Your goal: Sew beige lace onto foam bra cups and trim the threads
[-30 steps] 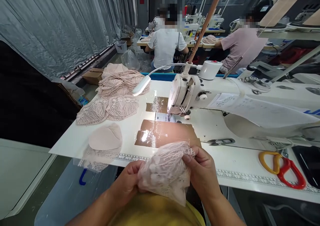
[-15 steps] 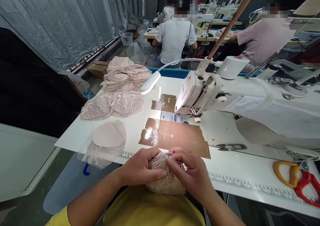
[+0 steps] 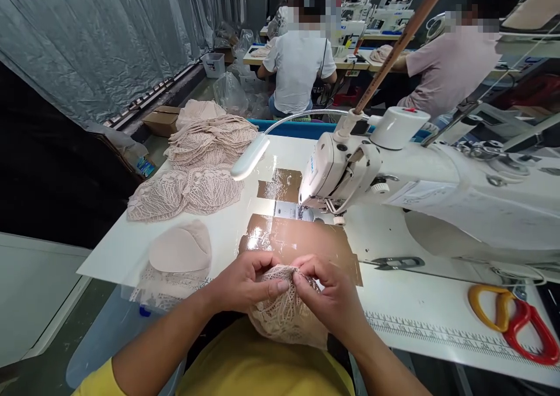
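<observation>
A beige lace bra cup piece (image 3: 284, 311) hangs between my two hands at the table's front edge. My left hand (image 3: 249, 282) pinches its upper edge on the left, thumb laid over the lace. With thumb and fingertips, my right hand (image 3: 326, 288) grips the same edge at the middle, where the lace is gathered. Just beyond my hands lies a brown taped patch (image 3: 301, 235) in front of the white sewing machine (image 3: 332, 168). To the left, a smooth beige cup (image 3: 179, 250) rests on a lace piece (image 3: 161, 285) at the table edge.
Stacked lace cups (image 3: 210, 139) stand at the back left, with another lace piece (image 3: 186, 192) before them. Thread snips (image 3: 398, 263) and scissors with orange and red handles (image 3: 510, 320) lie on the right. A lamp (image 3: 251, 157) reaches over the table. Two people sit at machines beyond.
The view has shifted slightly, so the table things appear a little lower and further left. Both hands keep their hold on the lace piece, which shows more spread below them.
</observation>
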`<state>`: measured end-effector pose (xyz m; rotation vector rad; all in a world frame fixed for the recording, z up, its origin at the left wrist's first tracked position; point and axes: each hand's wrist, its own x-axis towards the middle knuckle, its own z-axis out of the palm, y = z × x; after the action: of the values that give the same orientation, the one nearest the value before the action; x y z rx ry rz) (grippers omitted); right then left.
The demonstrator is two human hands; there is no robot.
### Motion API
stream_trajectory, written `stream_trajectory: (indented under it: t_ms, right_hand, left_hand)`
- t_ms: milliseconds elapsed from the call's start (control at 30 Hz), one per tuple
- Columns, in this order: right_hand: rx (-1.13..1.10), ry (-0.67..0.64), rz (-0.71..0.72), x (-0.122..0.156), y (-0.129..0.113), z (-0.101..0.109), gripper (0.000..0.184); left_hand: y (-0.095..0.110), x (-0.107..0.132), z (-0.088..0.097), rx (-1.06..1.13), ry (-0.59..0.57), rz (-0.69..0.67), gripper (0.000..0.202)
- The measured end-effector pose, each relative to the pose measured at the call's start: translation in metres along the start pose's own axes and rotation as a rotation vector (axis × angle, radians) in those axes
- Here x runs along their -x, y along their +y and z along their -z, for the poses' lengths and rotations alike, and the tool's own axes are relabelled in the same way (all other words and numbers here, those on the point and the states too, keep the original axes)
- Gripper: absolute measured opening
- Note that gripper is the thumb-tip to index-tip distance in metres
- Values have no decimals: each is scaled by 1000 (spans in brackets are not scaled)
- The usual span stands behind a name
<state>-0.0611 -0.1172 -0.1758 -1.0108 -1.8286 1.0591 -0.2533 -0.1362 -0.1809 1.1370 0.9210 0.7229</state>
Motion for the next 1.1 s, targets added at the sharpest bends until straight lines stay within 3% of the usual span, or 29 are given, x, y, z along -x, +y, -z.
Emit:
stream_trajectory:
  t_ms: [300,467,567,667,767,833,867,900,1000,1100]
  right_hand:
    - [-14,-42,-82,-8,-2,11,18]
    - [-149,-84,-277,-16,12,13,22]
    - [-300,-86,-377,-19,25,18,27]
    - [-367,-49,-461,-18,31,33,29]
    - [-324,-30,-507,-14,27,54,26]
    - [-234,-35,-489,-13,23,65,24]
    - [-165,-41,-464,-15,20,69,23]
    - [-78,-51,-428,-18,18,71,22]
    - [221,-127,-296,-31,15,70,19]
    - [420,-207,-203,-46,19,62,21]
  left_hand:
    - [4,-15,0,-41,27,-26,35]
    - [-5,-24,-11,216,78,-7,36]
    - [-2,-25,-11,388,181,20,32]
    - [17,-13,8,369,365,-11,23]
    - [44,-1,36,27,682,-133,23]
    - [55,-4,47,-443,839,-256,23]
    - [57,-10,47,-669,854,-310,24]
    - [55,-21,45,-879,817,-351,25]
    - [32,-65,24,-1123,597,-363,23]
    - [0,-100,-4,-1164,473,-333,24]
